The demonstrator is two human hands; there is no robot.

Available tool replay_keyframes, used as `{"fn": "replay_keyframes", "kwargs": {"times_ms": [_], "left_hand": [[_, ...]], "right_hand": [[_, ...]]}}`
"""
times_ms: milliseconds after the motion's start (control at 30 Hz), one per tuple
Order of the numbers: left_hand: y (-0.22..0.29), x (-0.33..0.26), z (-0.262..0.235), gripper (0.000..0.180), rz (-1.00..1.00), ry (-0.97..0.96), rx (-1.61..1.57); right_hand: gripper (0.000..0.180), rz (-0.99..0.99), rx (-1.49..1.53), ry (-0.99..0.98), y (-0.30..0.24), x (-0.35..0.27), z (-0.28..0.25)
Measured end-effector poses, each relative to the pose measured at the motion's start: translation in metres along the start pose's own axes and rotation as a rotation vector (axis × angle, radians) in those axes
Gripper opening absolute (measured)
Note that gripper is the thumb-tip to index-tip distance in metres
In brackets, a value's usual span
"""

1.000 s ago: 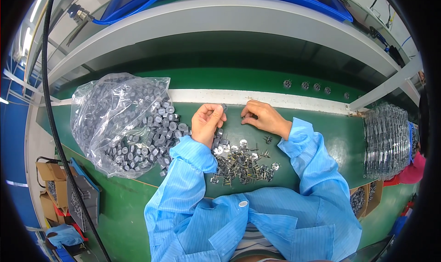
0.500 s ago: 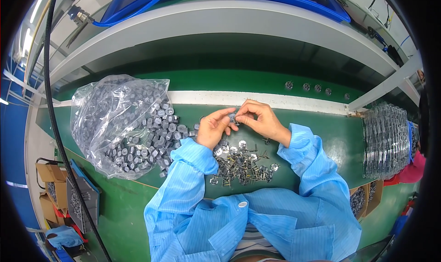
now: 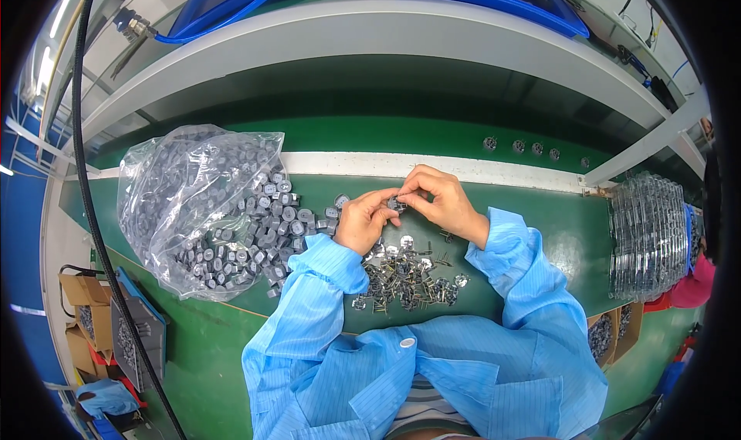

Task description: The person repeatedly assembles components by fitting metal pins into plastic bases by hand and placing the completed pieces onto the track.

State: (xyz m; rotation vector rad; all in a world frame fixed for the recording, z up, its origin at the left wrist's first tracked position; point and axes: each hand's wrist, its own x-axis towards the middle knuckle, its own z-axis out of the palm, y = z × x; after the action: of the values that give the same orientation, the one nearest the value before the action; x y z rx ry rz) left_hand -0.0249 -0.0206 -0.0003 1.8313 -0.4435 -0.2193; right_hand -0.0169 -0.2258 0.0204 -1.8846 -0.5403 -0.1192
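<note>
Both hands meet over the green bench. Between their fingertips is a small grey round plastic part (image 3: 396,204), partly covered by the fingers. My left hand (image 3: 361,222) pinches it from the left, and my right hand (image 3: 441,201) grips it from the right with thumb and forefinger. Just below the hands lies a loose pile of small metal-pinned parts (image 3: 409,278), some with shiny round faces. To the left, many grey round plastic caps (image 3: 285,224) spill out of a large clear plastic bag (image 3: 177,201).
Several small round pieces (image 3: 537,148) stand in a row behind the white strip (image 3: 432,166). Stacked clear plastic trays (image 3: 647,235) stand at the right. A grey shelf beam (image 3: 370,35) with blue trays (image 3: 494,0) spans the back. A black cable (image 3: 85,170) hangs at the left.
My left fingers have closed in around the grey part and its grip has shifted. The right hand has barely moved.
</note>
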Motion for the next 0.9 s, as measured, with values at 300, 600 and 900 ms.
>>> {"fn": "replay_keyframes", "kwargs": {"times_ms": [300,600,900], "left_hand": [[-0.003,-0.002,0.004,0.035,0.073,0.025,0.033],[-0.004,-0.002,0.009,0.028,0.082,0.110,-0.020],[-0.017,-0.011,-0.050,0.046,-0.137,0.238,0.837]], "right_hand": [[0.006,0.089,0.012,-0.053,-0.008,-0.002,0.001],[0.008,0.068,0.021,0.010,-0.002,-0.002,0.009],[0.009,-0.055,-0.908,0.443,0.075,0.010,-0.076]]}}
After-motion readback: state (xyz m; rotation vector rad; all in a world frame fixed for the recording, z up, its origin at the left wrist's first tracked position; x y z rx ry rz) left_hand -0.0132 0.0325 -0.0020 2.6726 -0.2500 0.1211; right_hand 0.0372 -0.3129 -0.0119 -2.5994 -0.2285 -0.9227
